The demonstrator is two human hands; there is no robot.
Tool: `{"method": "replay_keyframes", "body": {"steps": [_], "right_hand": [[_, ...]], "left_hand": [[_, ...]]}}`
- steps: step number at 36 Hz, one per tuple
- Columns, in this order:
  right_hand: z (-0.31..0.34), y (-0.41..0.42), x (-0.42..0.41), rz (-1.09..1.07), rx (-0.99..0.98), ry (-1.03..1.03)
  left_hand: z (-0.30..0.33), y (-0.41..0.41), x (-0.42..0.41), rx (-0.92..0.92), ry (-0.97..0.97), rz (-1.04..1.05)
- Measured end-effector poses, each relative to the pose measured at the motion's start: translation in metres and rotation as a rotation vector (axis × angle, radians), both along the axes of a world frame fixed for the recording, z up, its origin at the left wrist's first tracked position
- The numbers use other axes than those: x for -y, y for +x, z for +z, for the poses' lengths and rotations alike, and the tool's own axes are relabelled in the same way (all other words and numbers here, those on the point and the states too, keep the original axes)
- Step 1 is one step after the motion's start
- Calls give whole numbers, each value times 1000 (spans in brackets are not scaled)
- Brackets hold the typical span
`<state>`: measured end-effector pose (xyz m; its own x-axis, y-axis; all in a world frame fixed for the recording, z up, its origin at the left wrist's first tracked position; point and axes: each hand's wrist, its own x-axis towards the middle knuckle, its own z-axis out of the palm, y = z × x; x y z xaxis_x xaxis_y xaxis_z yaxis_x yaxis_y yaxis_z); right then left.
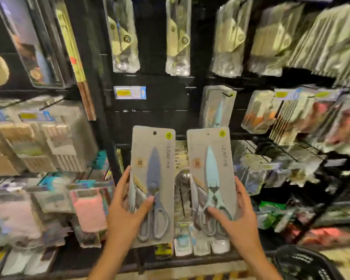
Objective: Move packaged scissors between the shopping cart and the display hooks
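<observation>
Your two forearms come up from the bottom edge, each hand holding a scissors pack upright before the display. Your left hand (127, 207) clamps the grey pack (153, 184) by its lower left edge, thumb across the front near the pivot, fingers curled behind. Your right hand (235, 217) clamps the teal pack (211, 178) by its lower right edge, thumb over the handles, fingers wrapped round the edge. The two packs stand side by side, just apart, long axes vertical, blade tips up.

What matters for hanging is the hang hole at the top of each card, the end farthest from your fingers. The grey pack's hole (154, 132) shows clearly; the teal pack's is a small dark mark, hard to make out. Above and to the right of the teal pack, a hook (227, 95) carries a hanging pack (217, 108) that looks alike, so your right hand is the nearer one to it. By my reading, each card must rise and its top must meet a hook tip squarely.

The basket (303, 263) at lower right is cut off by the edge, and its contents cannot be seen. The bare panel under the price tag (129, 92) may hold an empty hook, but blur hides it.
</observation>
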<state>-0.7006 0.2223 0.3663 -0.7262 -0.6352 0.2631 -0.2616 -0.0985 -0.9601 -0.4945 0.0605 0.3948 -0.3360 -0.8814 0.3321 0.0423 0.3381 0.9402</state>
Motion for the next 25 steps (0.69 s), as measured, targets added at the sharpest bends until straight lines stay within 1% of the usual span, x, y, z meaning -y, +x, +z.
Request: {"method": "replay_keyframes", "body": {"steps": [9,13,18,25], "right_hand": [[2,-117,-16,-46,-30,-43],[7,-164,-14,-27,-17,-70],[12,-206,6,15,-26,-68],[22,-238,43,68,-67,-69]], "left_hand": [[18,-121,-15,42,-60,-44],[25,-165,-19,40,-74,-34],[31,-197,-18,49,-87,31],[37,-219,-3,51,-91,72]]}}
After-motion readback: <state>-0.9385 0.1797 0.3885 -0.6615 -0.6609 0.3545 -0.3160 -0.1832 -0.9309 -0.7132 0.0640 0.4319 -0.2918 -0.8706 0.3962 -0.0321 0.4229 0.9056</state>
